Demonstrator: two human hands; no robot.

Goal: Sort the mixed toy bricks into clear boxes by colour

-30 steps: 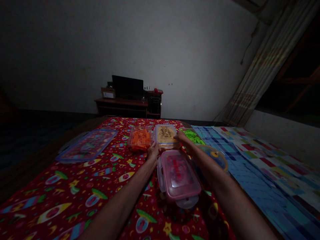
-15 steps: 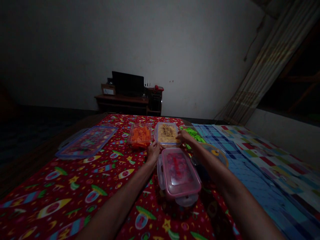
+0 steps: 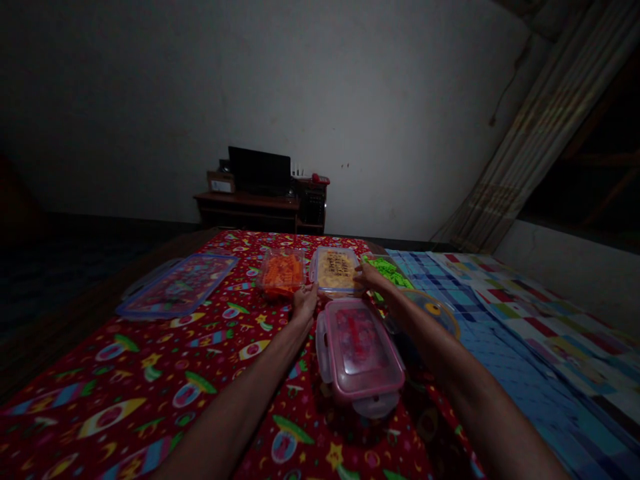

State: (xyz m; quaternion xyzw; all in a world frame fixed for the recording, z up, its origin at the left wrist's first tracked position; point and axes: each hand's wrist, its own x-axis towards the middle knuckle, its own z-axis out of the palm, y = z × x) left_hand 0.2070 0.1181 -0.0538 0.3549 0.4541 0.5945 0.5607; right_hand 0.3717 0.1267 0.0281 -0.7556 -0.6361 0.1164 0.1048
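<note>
Both my arms reach forward over a red patterned cloth (image 3: 150,360). My left hand (image 3: 305,301) grips the near left corner of a clear box of yellow pieces (image 3: 336,270). My right hand (image 3: 371,276) holds that box's right side, fingers curled on its edge. Closer to me stands a pink-lidded box (image 3: 359,349) with red pieces inside, between my forearms. An open box of orange pieces (image 3: 283,273) sits left of the yellow one. Green pieces (image 3: 389,271) lie just beyond my right hand.
A clear lid with a blue rim (image 3: 179,286) lies at the left on the cloth. A round lid (image 3: 434,312) sits under my right forearm. Checked blue mats (image 3: 510,320) cover the right side. A low desk with a dark screen (image 3: 260,190) stands against the far wall.
Both hands stay on the yellow box. The view has shifted slightly; the boxes and lids keep their places.
</note>
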